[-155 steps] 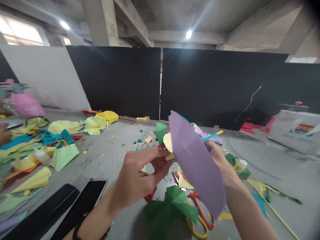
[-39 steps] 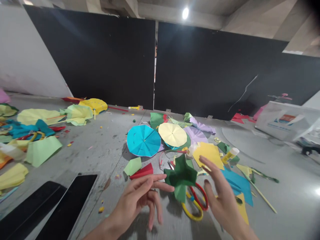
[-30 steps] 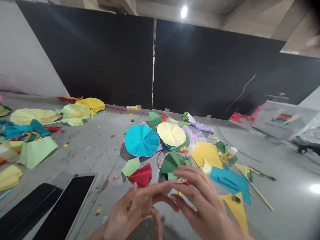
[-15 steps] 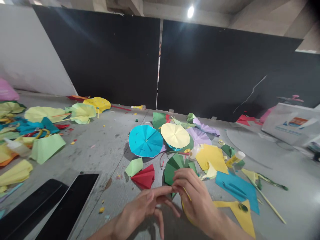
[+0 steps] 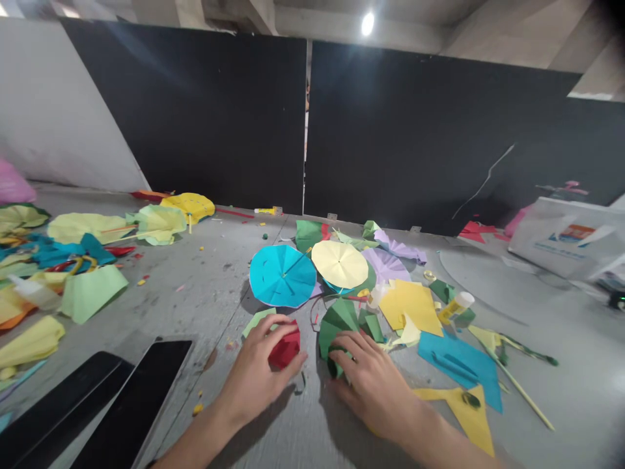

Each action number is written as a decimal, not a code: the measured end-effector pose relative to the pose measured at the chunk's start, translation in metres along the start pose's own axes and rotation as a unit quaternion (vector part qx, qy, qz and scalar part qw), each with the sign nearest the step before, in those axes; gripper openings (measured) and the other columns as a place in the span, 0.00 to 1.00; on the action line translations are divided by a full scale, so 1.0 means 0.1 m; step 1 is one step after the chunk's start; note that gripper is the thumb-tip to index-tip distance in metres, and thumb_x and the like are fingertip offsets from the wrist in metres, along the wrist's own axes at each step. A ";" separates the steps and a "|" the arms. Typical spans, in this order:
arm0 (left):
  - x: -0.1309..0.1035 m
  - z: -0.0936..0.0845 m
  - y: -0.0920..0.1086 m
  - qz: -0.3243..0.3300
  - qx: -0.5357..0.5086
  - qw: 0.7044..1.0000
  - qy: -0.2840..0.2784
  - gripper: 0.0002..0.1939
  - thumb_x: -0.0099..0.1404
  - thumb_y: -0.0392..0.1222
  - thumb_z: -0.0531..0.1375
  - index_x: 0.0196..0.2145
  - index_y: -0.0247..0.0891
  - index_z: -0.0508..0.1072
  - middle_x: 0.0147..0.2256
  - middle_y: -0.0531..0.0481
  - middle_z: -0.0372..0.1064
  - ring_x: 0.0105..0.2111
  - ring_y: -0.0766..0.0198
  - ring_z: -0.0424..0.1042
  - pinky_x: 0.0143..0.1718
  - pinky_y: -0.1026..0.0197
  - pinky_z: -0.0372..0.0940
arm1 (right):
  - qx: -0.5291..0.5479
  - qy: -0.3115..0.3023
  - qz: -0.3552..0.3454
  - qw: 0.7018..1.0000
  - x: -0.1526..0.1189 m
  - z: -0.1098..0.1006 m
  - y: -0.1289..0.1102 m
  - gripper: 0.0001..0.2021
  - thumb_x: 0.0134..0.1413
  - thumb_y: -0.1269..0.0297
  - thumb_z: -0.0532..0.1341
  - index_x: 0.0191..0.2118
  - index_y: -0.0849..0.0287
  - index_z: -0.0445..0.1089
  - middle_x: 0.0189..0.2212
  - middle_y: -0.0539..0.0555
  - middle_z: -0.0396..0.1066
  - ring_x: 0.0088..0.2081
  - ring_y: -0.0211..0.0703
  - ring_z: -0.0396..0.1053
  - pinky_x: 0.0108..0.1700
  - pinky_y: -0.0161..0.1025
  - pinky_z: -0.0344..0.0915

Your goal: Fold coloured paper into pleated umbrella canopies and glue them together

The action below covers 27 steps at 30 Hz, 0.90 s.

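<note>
My left hand (image 5: 258, 365) is over the red folded paper (image 5: 286, 346), fingers curved and apart around it; whether it grips the paper is unclear. Beside it a light green folded piece (image 5: 258, 321) is partly covered by the fingers. My right hand (image 5: 368, 374) rests on the lower part of the dark green pleated paper (image 5: 338, 319), fingers bent over its edge. Behind the hands lie a blue pleated disc (image 5: 283, 276) and a cream pleated disc (image 5: 340, 265).
To the right are yellow paper (image 5: 411, 306), a glue stick (image 5: 456, 307), blue paper (image 5: 459, 361) and a thin stick (image 5: 525, 396). Two black flat objects (image 5: 139, 397) (image 5: 63, 397) lie at the lower left. A white bag (image 5: 566, 241) stands at the far right.
My hands have moved apart. The left hand went up and left onto the red paper, and the right hand lowered slightly over the dark green paper.
</note>
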<state>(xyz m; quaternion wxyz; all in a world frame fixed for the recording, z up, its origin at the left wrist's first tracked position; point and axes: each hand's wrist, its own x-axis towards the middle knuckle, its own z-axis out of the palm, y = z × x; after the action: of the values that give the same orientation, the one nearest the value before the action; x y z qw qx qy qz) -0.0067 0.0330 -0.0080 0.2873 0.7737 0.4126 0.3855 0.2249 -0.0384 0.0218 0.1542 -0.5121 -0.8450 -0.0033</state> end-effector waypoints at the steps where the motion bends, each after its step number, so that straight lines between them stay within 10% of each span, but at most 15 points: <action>1: 0.00 0.02 -0.02 0.001 0.005 1.000 -0.005 0.11 0.65 0.43 0.65 0.46 0.42 0.78 0.51 0.39 0.71 0.53 0.43 0.70 0.56 0.41 0.63 | -0.003 0.007 0.006 1.000 0.00 -0.01 0.01 0.08 0.59 0.76 0.66 0.43 0.59 0.73 0.45 0.58 0.75 0.50 0.57 0.74 0.52 0.56 0.74; 9: -0.03 0.13 -0.05 0.012 -0.022 0.999 -0.028 0.11 0.65 0.32 0.56 0.39 0.40 0.77 0.43 0.41 0.74 0.45 0.49 0.74 0.48 0.48 0.68 | -0.051 0.017 0.048 0.997 0.00 -0.29 0.29 0.07 0.64 0.76 0.63 0.45 0.60 0.71 0.45 0.58 0.75 0.46 0.52 0.76 0.46 0.48 0.75; 21: 0.01 -0.05 0.13 -0.038 -0.195 0.980 0.019 0.12 0.75 0.44 0.54 0.45 0.41 0.77 0.44 0.44 0.78 0.42 0.54 0.80 0.45 0.55 0.73 | -0.133 -0.022 0.041 0.990 0.04 -0.17 0.36 0.05 0.63 0.68 0.67 0.40 0.58 0.70 0.40 0.56 0.77 0.41 0.53 0.77 0.40 0.45 0.69; 27: 0.03 -0.02 0.06 -0.067 -0.230 0.971 0.010 0.11 0.71 0.38 0.55 0.41 0.40 0.79 0.43 0.44 0.80 0.44 0.53 0.79 0.46 0.54 0.72 | -0.150 -0.006 0.060 0.987 0.03 -0.11 0.45 0.13 0.55 0.85 0.60 0.32 0.57 0.67 0.28 0.54 0.75 0.31 0.49 0.76 0.29 0.40 0.60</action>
<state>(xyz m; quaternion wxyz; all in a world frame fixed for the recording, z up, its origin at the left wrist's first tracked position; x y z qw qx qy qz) -0.0048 0.0329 -0.0013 0.4785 0.6539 0.3665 0.4573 0.2652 -0.0167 0.0262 0.0702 -0.5792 -0.8036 -0.1174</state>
